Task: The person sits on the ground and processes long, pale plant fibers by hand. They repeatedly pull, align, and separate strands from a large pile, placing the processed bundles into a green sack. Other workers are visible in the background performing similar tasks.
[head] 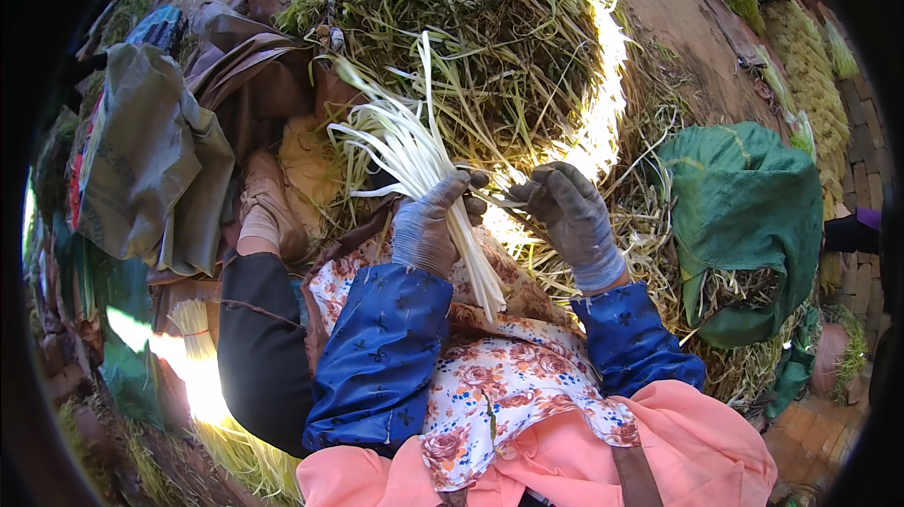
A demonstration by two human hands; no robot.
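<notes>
My left hand (pixel 432 228), in a grey-coated glove, is closed around a bunch of long white stalks (pixel 413 147), perhaps blanched chives. The bunch tilts, its loose tips fanning up and left and its straighter ends (pixel 484 284) hanging over the floral apron (pixel 508 380) on my lap. To the right, my right hand (pixel 568 214), gloved alike, pinches a thin pale strand (pixel 503 202) that runs toward the left hand. Where that strand joins the bunch is hidden by the left fingers. Both hands are above my lap, in front of a heap of leafy trimmings (pixel 459 48).
A green cloth sack (pixel 741 217) with dry trimmings stands at the right. Brown sheeting (pixel 152 161) drapes something at the left, near my shoe (pixel 272 214). A tied stalk bundle (pixel 191 327) lies beside my leg. Another person's dark sleeve (pixel 851 234) enters at the right edge.
</notes>
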